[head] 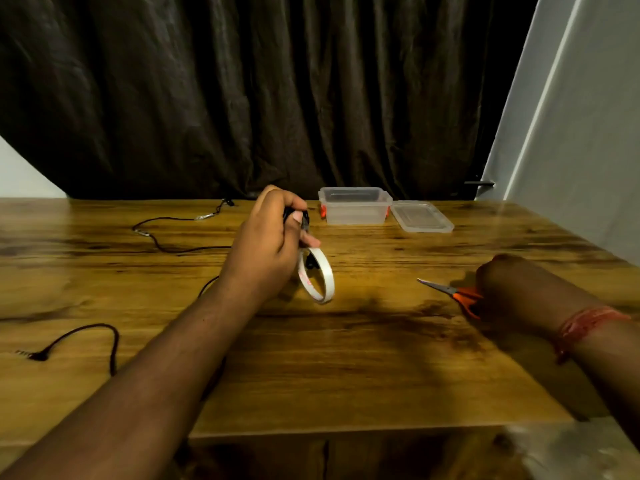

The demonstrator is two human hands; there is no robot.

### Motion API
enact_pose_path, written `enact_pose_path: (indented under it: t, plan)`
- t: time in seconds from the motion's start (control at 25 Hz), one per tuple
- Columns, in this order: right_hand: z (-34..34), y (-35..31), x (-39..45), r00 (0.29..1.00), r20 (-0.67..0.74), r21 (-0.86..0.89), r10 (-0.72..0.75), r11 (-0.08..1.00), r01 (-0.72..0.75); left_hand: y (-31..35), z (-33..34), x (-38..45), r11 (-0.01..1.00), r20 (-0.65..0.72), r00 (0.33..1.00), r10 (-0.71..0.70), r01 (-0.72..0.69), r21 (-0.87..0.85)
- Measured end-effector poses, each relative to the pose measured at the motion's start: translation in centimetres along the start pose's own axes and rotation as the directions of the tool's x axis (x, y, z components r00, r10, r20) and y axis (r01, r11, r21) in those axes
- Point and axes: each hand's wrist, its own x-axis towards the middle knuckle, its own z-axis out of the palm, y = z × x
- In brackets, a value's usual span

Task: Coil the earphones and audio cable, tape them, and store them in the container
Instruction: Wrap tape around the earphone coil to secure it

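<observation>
Now taping: our left hand (pixel 268 237) grips coiled earphones (pixel 300 216) and tape roll (pixel 320 275); right hand (pixel 502 282) closes on scissors (pixel 450 291). Next, cut tape cleanly.

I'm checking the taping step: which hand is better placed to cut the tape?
The right hand. It already grips the orange-handled scissors on the table, blades pointing toward the tape roll. The left hand is busy holding the tape roll and a dark bundle.
</observation>
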Motion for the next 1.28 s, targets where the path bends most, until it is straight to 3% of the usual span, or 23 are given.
enact_pose_path:
  t: [0.12,0.2,0.32,0.4,0.68,0.76,0.96,1.28]
  plan:
    - [-1.4,-1.4,2.6,0.993,-0.109,0.282,-0.049,0.956,0.078,-0.6,-0.4,0.1,1.000,0.005,1.000,-0.031,0.031,0.002]
    - [-3.1,-2.9,4.8,0.981,-0.170,0.530,-0.090,0.831,0.168,-0.7,-0.5,0.2,0.999,0.007,0.999,-0.040,0.040,-0.013]
    - [-3.9,-6.1,7.4,0.951,-0.215,0.751,-0.224,0.585,0.307,-1.0,-0.6,0.3,0.999,0.005,0.999,-0.048,0.048,-0.021]
    - [-3.0,-7.4,8.3,0.941,-0.236,0.825,-0.244,0.461,0.327,-1.2,-0.6,0.2,0.999,-0.006,0.999,-0.036,0.036,-0.013]
    - [-2.3,-6.5,7.7,0.879,-0.340,0.857,-0.334,0.276,0.436,-1.2,-0.2,0.2,1.000,-0.015,1.000,-0.010,0.010,-0.011]
    - [-2.7,-6.5,6.9,0.858,-0.327,0.835,-0.395,0.305,0.459,-1.3,-0.1,0.2,0.999,-0.011,1.000,-0.018,0.018,-0.026]
    - [-3.4,-5.9,6.0,0.846,-0.328,0.635,-0.420,0.565,0.526,-1.3,-0.1,0.1,0.999,-0.028,0.999,-0.036,0.035,-0.019]
    - [-3.6,-6.6,5.2,0.824,-0.364,0.545,-0.434,0.618,0.566,-0.9,0.2,0.1,1.000,-0.024,1.000,-0.015,0.015,-0.008]
